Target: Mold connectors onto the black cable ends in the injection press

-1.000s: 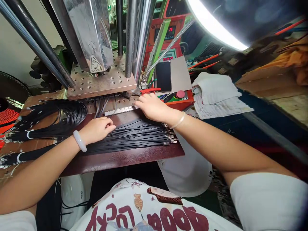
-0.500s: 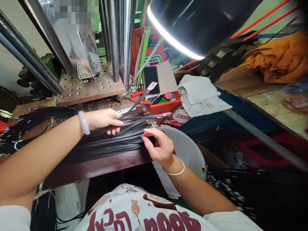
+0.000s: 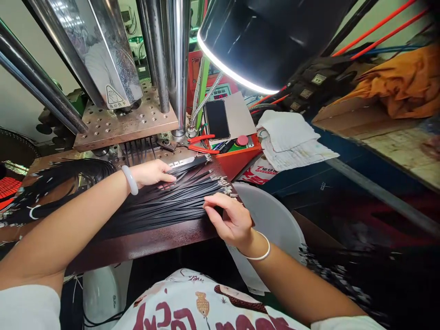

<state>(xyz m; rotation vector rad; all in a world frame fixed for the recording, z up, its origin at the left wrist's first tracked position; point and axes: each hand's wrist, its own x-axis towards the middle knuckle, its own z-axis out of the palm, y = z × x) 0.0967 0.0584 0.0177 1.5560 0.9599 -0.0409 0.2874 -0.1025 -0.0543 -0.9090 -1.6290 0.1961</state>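
Observation:
My left hand (image 3: 156, 173) is closed round a few flat black cables (image 3: 190, 165), whose silvery ends point right, close to the red-handled pliers. Below it, a wide bundle of flat black cables (image 3: 165, 208) lies across the dark red tabletop (image 3: 154, 245), metal-tipped ends at the right edge. By those ends hovers my right hand (image 3: 232, 217), thumb and fingertips pinched together; whether anything is between them I cannot make out. A coiled heap of similar black cables (image 3: 92, 169) rests at the far left, partly behind my left forearm.
A press with steel columns and a perforated plate (image 3: 113, 130) stands behind. Red-handled pliers (image 3: 202, 143), a phone (image 3: 217, 119) and a red button (image 3: 242, 140) are at the back right. A lamp (image 3: 254, 41) hangs low; a grey bin (image 3: 275, 215) stands right of the table.
The cables in my left hand have come down from a raised, fanned position to lie low over the table. My right hand keeps its pinch beside the bundle. The view has shifted slightly.

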